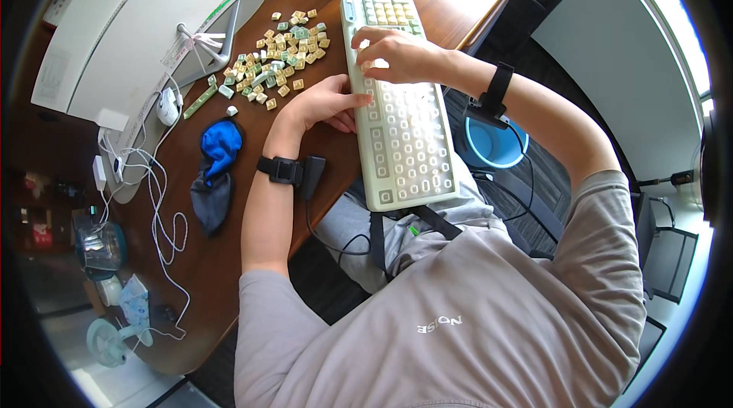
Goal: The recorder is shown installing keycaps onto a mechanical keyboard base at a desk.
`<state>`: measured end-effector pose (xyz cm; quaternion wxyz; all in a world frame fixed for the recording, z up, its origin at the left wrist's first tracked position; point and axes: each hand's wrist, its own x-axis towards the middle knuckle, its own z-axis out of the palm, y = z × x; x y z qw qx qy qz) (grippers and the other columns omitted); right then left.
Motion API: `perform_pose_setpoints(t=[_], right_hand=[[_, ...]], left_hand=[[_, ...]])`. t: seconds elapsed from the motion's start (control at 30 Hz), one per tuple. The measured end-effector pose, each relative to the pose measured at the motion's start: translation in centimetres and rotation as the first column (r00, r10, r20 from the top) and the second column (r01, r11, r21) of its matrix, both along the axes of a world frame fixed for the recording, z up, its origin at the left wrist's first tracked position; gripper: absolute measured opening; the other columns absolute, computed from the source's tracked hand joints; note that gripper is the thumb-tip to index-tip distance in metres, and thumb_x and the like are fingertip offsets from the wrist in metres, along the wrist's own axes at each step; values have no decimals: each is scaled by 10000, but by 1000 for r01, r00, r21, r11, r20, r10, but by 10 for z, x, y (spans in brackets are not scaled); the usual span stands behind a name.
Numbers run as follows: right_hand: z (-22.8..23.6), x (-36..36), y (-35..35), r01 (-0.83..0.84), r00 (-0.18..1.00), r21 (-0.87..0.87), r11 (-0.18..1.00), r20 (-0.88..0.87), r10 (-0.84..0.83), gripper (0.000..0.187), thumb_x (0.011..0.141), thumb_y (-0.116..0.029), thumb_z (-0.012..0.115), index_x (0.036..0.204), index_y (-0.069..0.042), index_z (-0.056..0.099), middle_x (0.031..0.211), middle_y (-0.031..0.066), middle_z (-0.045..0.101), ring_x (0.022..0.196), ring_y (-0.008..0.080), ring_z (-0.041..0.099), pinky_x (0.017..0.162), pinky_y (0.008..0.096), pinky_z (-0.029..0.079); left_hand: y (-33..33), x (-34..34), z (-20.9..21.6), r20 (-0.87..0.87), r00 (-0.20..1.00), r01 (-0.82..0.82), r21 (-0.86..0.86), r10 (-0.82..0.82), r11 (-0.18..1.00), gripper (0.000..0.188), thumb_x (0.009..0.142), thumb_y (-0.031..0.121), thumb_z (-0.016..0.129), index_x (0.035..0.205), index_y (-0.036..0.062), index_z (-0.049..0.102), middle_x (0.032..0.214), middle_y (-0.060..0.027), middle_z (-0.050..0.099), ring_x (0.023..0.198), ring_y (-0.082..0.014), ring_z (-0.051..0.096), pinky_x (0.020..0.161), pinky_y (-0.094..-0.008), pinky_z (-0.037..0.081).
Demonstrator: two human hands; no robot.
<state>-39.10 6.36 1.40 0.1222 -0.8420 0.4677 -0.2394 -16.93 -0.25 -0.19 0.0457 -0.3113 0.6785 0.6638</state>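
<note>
A pale green keyboard (416,152) lies tilted across the table edge and my lap. Most of its near part is bare of keycaps, showing pale switches, while keycaps still sit in the far block. My left hand (330,104) grips the keyboard's left side, thumb on top and the other fingers lower at the edge. Over the upper middle of the board, my right hand (393,55) is curled with its fingers bent down; what its fingertips hold, if anything, is hidden. Left of the keyboard lies a loose pile of yellow, green and white keycaps (282,54), with a long green keycap (200,103) beside it.
A white monitor (137,34) stands at the far left, with a white mouse (168,107) near its base. Closer lie a blue and grey cloth pouch (219,171) and tangled white cable (158,206). A small fan (107,341) is at lower left; a blue bin (496,145) stands right.
</note>
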Motion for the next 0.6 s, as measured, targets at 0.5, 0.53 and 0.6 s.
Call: perform_pose_setpoints(t=[0.5, 0.53, 0.6], right_hand=[[10, 4, -11, -15, 997, 67, 998, -80, 20, 160, 829, -82, 750, 933, 31, 706, 1201, 123, 602, 1028, 285, 686, 916, 384, 549], [10, 3, -11, -5, 997, 74, 997, -80, 11, 165, 827, -88, 748, 933, 31, 704, 1196, 122, 602, 1023, 281, 684, 915, 381, 548], [10, 3, -13, -10, 996, 76, 997, -83, 16, 175, 821, -93, 749, 933, 33, 703, 1192, 121, 604, 1016, 277, 682, 911, 375, 548]], left_hand=[[1, 0, -2, -16, 1000, -6, -4, 6, 1000, 674, 893, 432, 756, 1319, -20, 495, 1062, -145, 716, 782, -212, 760, 675, -313, 634], [1, 0, -2, -12, 1000, -12, -9, 12, 1000, 674, 893, 432, 756, 1320, -20, 495, 1065, -146, 715, 784, -212, 760, 677, -312, 634], [2, 0, 0, -9, 1000, -10, -9, 10, 1000, 673, 894, 430, 756, 1321, -20, 494, 1065, -145, 716, 784, -212, 760, 676, -311, 633]])
